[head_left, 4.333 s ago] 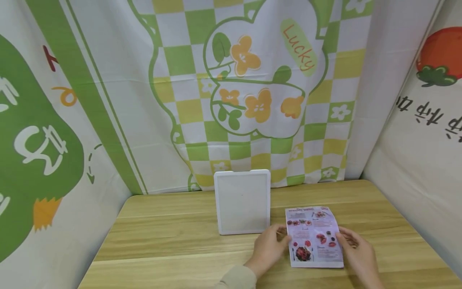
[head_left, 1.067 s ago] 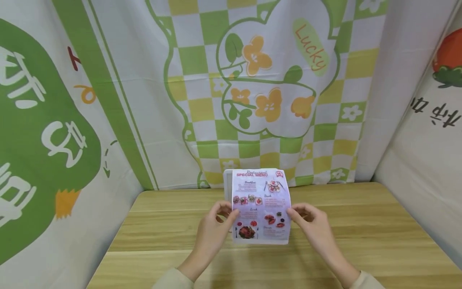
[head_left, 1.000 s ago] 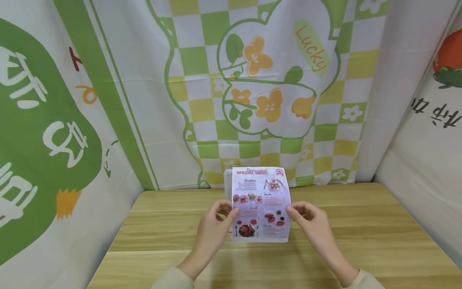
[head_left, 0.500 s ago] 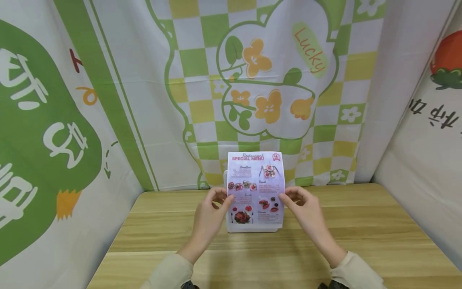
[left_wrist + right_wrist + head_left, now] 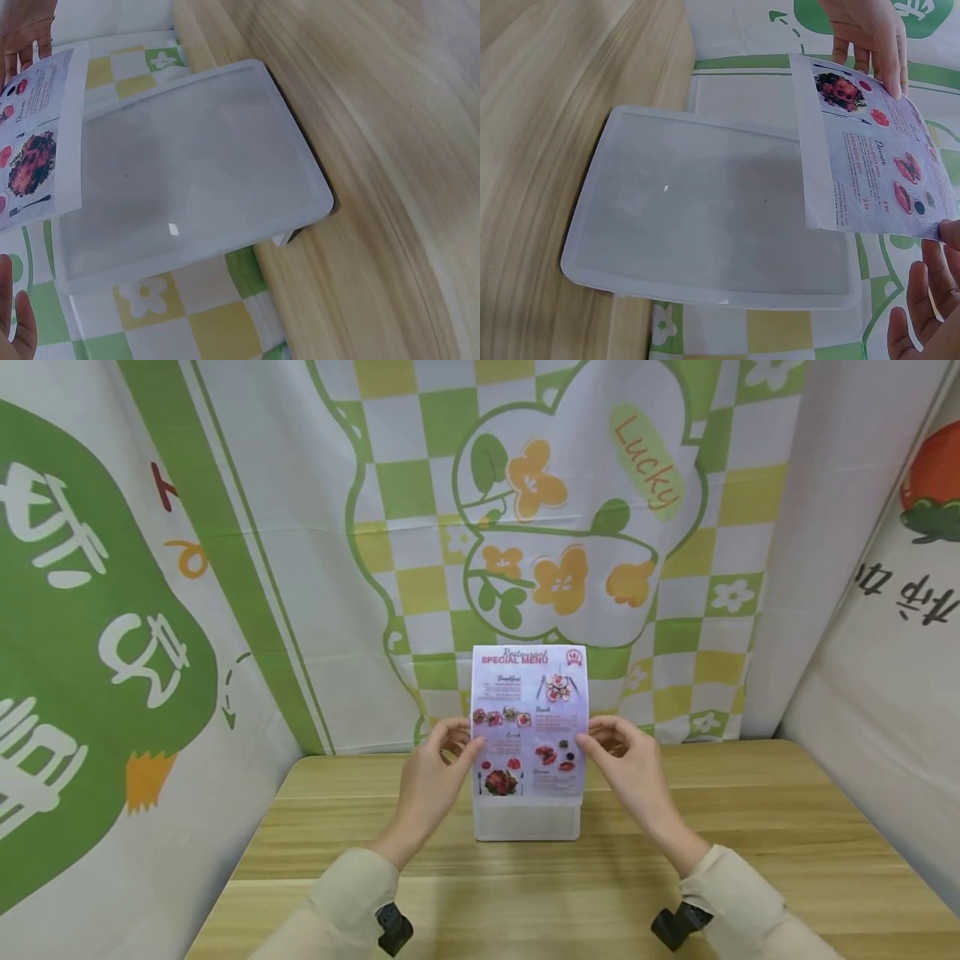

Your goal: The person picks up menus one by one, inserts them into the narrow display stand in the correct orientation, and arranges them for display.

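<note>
Both hands hold a printed menu sheet (image 5: 529, 718) upright by its side edges. My left hand (image 5: 442, 762) pinches the left edge and my right hand (image 5: 618, 756) pinches the right edge. The sheet hangs in front of the upper part of a white, frosted menu stand (image 5: 527, 820) that stands on the wooden table (image 5: 750, 827). The left wrist view shows the sheet (image 5: 34, 142) overlapping the top end of the stand (image 5: 195, 172). The same overlap of the sheet (image 5: 870, 157) and the stand (image 5: 705, 217) appears in the right wrist view. Whether the sheet is in a slot I cannot tell.
Printed cloth with green and yellow checks (image 5: 540, 527) hangs close behind the stand, and more cloth closes off the left (image 5: 112, 652) and right (image 5: 885, 652) sides. Bare wood lies on both sides of the stand and in front of it.
The sheet was picked up from the table right of the stand, brought in front of it and raised. Over the last second it rose, uncovering the stand's lower part.
</note>
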Demonstrator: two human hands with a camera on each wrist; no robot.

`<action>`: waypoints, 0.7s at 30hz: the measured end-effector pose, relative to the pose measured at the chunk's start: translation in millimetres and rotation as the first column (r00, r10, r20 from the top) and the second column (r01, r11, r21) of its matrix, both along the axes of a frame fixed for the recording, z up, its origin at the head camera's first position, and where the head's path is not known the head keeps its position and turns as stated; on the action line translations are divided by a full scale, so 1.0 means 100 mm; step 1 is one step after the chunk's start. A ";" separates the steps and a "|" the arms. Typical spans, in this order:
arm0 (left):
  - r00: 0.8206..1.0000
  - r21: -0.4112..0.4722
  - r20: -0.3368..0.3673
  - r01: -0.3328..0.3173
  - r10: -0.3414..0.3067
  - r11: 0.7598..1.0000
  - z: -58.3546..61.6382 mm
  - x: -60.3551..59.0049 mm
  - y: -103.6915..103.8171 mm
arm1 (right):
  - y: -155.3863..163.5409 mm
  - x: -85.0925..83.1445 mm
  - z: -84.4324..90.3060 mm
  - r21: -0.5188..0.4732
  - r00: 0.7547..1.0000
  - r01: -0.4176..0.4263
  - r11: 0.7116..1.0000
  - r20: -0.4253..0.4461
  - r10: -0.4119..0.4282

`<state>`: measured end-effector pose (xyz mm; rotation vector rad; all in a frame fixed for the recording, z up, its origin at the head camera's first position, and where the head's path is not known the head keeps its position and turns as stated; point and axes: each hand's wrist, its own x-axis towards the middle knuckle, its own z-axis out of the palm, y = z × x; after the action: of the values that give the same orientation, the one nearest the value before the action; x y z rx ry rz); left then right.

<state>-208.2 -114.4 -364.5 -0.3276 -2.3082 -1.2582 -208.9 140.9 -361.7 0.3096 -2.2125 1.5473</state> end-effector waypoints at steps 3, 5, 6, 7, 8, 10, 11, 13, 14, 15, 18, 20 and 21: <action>1.000 -0.013 -0.006 -0.003 0.002 1.000 0.02 -0.05 -0.01 | 0.00 -0.05 0.03 0.011 1.000 0.003 1.000 -0.027 -0.002; 1.000 -0.015 -0.005 -0.003 0.003 1.000 0.04 -0.08 -0.01 | -0.01 -0.09 0.06 0.025 0.999 0.007 1.000 -0.036 -0.007; 1.000 -0.019 -0.004 -0.002 0.002 1.000 0.05 -0.09 -0.02 | -0.01 -0.10 0.07 0.030 0.999 0.009 1.000 -0.036 -0.008; 1.000 -0.026 -0.005 -0.004 0.003 1.000 0.07 -0.11 -0.02 | -0.01 -0.12 0.08 0.032 0.999 0.009 0.999 -0.035 -0.008; 1.000 -0.033 -0.007 -0.005 0.005 0.999 0.08 -0.12 -0.02 | -0.01 -0.15 0.09 0.040 0.999 0.011 0.999 -0.031 -0.010; 1.000 -0.056 -0.012 -0.008 0.008 0.998 0.10 -0.16 -0.03 | -0.02 -0.19 0.13 0.052 1.000 0.019 0.998 -0.025 -0.017; 1.000 -0.070 -0.014 -0.011 0.010 0.998 0.11 -0.18 -0.03 | -0.02 -0.21 0.14 0.056 1.000 0.022 0.998 -0.023 -0.020; 1.000 -0.096 -0.022 -0.018 0.016 0.995 0.12 -0.21 -0.04 | -0.02 -0.25 0.18 0.061 1.000 0.024 0.998 -0.021 -0.023; 0.999 -0.106 -0.026 -0.021 0.019 0.994 0.13 -0.23 -0.04 | -0.02 -0.27 0.20 0.063 1.000 0.024 0.998 -0.022 -0.022; 0.999 -0.114 -0.027 -0.023 0.020 0.993 0.15 -0.24 -0.04 | -0.02 -0.29 0.21 0.064 0.999 0.023 0.998 -0.026 -0.022; 0.999 -0.127 -0.032 -0.027 0.023 0.992 0.19 -0.30 -0.02 | -0.02 -0.34 0.27 0.066 0.999 0.017 0.998 -0.040 -0.015; 0.999 -0.128 -0.032 -0.030 0.026 0.991 0.23 -0.33 -0.01 | -0.01 -0.38 0.29 0.077 0.999 0.018 0.997 -0.051 -0.014; 0.999 -0.124 -0.031 -0.029 0.026 0.992 0.25 -0.35 0.00 | -0.01 -0.39 0.31 0.084 0.998 0.022 0.996 -0.055 -0.017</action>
<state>-243.2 -114.7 -339.2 -0.3528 -2.3637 -1.0915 -248.4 140.1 -330.8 0.3507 -2.2362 1.4204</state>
